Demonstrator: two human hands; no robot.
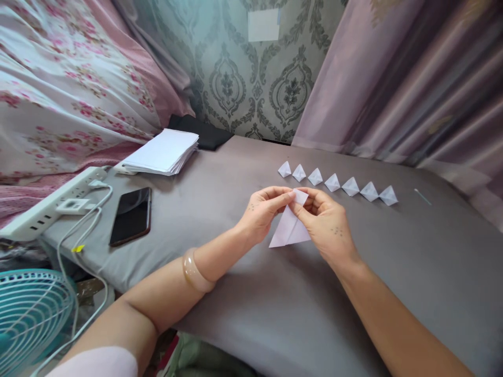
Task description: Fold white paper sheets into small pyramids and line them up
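Note:
Between my two hands is a folded sheet of white paper (290,228), held just above the grey-covered surface (236,293). It tapers upward, with a small flap at its top end and a crease down its middle. My left hand (263,212) pinches the top left edge between thumb and fingers. On the other side, my right hand (324,214) grips the upper right part, its thumb pressed on the front face. The fingertips behind the paper are partly hidden. Beyond my hands, several small folded paper pieces (332,182) stand in a slanting row.
A stack of white paper (163,152) lies at the back left beside a black cloth-like item (212,135). Nearer are a phone (131,217) and a white power strip (58,201) with cables. A teal fan (33,319) stands low left. A thin stick (423,197) lies right.

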